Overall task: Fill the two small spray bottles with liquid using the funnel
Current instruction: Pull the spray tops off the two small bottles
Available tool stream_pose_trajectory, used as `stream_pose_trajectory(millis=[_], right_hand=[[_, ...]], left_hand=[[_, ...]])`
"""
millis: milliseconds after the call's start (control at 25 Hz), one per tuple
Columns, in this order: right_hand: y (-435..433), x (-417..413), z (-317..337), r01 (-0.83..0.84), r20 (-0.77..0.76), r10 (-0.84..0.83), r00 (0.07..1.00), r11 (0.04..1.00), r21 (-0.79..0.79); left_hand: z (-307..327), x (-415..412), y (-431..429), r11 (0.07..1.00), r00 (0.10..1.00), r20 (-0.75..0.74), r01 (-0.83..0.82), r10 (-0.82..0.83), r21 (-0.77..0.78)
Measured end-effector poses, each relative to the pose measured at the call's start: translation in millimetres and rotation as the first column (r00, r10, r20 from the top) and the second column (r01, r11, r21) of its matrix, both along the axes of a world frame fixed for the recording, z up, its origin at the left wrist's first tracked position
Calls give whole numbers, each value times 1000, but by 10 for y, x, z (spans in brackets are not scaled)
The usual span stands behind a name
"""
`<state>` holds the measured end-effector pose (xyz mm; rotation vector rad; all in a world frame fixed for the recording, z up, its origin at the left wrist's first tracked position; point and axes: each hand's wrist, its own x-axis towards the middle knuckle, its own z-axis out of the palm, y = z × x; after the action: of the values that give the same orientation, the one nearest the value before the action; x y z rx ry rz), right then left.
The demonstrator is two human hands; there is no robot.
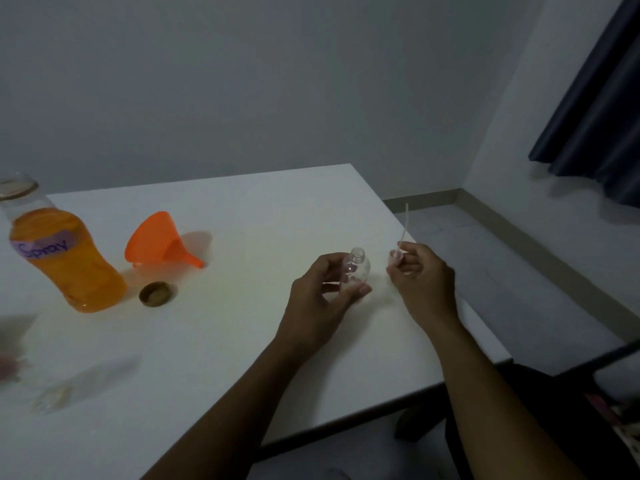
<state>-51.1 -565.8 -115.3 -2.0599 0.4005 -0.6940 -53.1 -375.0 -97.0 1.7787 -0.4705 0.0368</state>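
**A:** Head view, entry one: the hands?

**B:** Left hand: fingers curled round a small clear plastic spray bottle, upright, neck open, at middle right over the white table. I cannot tell whether it rests on the top. Right hand: just right of it, pinching a clear spray head with thin white dip tube. The tube points up and away.

**A:** Entry two: supplies?

**B:** Far left: a large clear bottle of orange liquid, purple label reading "Spray", uncapped. A round brown cap lies just beside it, to its right. An orange plastic funnel lies on its side, right of the large bottle and well apart from the small one. Near left: a blurred clear shape, possibly the second small bottle; I cannot tell.

**A:** Entry three: the step?

**B:** By my judgement, this bottle is opened and filling has not begun. To do it well:
- Lay the spray head down away from the table edge.
- Stand the small bottle flat and seat the funnel spout straight in the narrow neck.
- Keep one hand on the bottle, since it looks light enough to tip.
- Pour slowly, and stop below the neck so the tube does not push liquid over.
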Motion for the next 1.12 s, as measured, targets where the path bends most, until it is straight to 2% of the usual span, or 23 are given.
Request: stream_pose_trajectory(millis=[160,480,560,640,720,800,880,920,1040,1120], right_hand=[[22,31,19,31,-40,-32,999,999,-25],[94,-389,177,2,-110,15,994,987,160],[243,-559,319,42,-21,-40,999,992,122],[388,-691,433,51,139,-59,989,997,64],[653,-879,517,-33,282,46,958,998,-54],[939,-1001,525,-161,320,223,921,965,-207],[1222,-1021,476,-326,258,415,872,887,-326],[1359,-999,424,-417,176,495,851,841,-344],[1674,-922,238,-655,-262,601,755,710,-257],[1761,-866,113,-737,-489,569,661,617,-277]], left_hand=[[-56,92,-80,999,1000,-10,-5,5,35],[-146,-30,228,974,997,-80,35,-18,222],[-110,-233,459,962,999,-32,-21,31,273],[-42,-412,675,953,995,35,-101,95,284],[59,-700,1022,938,965,120,-254,231,237],[121,-980,1358,886,894,179,-438,411,155],[112,-1180,1645,775,775,170,-627,609,76],[94,-1237,1778,701,700,145,-711,700,49],[48,-1263,2117,487,487,21,-873,873,12],[32,-1206,2283,437,434,-54,-897,899,71]])
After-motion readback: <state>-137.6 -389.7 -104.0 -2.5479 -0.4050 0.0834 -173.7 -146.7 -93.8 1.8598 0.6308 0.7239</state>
